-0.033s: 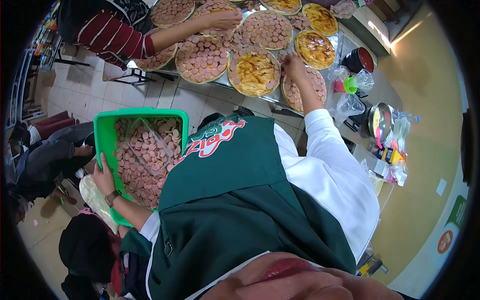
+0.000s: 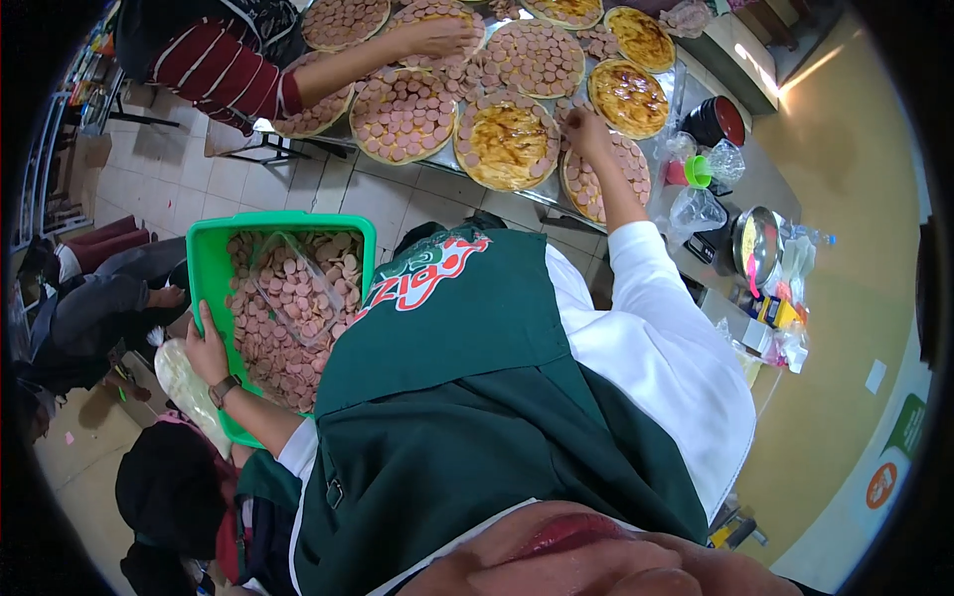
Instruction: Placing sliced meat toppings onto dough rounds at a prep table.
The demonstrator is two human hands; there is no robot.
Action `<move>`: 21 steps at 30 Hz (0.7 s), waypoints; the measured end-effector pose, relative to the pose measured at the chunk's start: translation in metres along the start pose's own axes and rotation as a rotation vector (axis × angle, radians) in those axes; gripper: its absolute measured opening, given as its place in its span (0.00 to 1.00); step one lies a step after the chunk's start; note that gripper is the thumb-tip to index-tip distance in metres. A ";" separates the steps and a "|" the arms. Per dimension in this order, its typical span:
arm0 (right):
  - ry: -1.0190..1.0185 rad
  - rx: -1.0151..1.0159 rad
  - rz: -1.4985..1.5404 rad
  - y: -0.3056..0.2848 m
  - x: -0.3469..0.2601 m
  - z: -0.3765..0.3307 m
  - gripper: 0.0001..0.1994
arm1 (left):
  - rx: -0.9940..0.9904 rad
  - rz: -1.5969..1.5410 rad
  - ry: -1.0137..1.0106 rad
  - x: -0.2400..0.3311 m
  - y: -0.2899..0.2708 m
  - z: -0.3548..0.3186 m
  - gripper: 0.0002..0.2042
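My left hand (image 2: 207, 350) grips the side of a green plastic tub (image 2: 204, 233), its arm bracing it against my dark green apron (image 2: 467, 338). Inside lie many pink sausage slices (image 2: 283, 363) and a clear plastic container (image 2: 296, 298). On the table, my right hand (image 2: 586, 134) reaches over the near edge of a pizza base covered with sausage slices (image 2: 604, 179). Its fingers are bent together at loose slices between the bases; whatever they pinch is hidden. To its left is a sauced base (image 2: 507, 141) with slices along its rim.
Opposite, a co-worker's hand (image 2: 442, 38) in a striped sleeve reaches over other topped bases. Sauced bases (image 2: 628, 97) lie at the right. Beyond stand dark red-lined bowls (image 2: 714, 121), a green cup (image 2: 698, 171), plastic bags and a metal bowl (image 2: 760, 243). People are at my left.
The co-worker's hand has shifted slightly to the left over the bases. My own hands stay in nearly the same place.
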State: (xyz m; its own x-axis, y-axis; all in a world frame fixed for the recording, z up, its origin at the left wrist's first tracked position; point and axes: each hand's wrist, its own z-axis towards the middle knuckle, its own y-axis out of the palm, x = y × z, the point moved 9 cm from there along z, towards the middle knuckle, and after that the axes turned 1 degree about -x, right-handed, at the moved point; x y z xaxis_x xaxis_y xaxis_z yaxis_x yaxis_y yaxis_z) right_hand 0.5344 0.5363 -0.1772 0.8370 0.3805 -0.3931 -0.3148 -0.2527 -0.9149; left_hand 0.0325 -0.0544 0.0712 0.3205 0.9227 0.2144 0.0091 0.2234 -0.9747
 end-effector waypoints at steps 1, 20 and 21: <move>0.030 -0.079 0.211 -0.004 -0.005 -0.004 0.09 | -0.025 -0.003 -0.031 0.010 -0.004 -0.006 0.34; -0.164 -0.132 0.225 -0.035 -0.072 -0.062 0.06 | -0.021 0.099 0.013 0.065 -0.035 -0.011 0.35; -0.054 -0.022 0.247 -0.048 -0.052 -0.050 0.06 | -0.047 0.096 -0.003 0.066 -0.034 -0.012 0.35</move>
State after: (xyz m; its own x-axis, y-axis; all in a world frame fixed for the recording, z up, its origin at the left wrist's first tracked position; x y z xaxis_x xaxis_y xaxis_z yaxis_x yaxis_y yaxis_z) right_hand 0.5290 0.4842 -0.1082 0.7104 0.3517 -0.6096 -0.4966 -0.3633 -0.7883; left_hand 0.0645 -0.0044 0.1178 0.3197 0.9399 0.1203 0.0233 0.1191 -0.9926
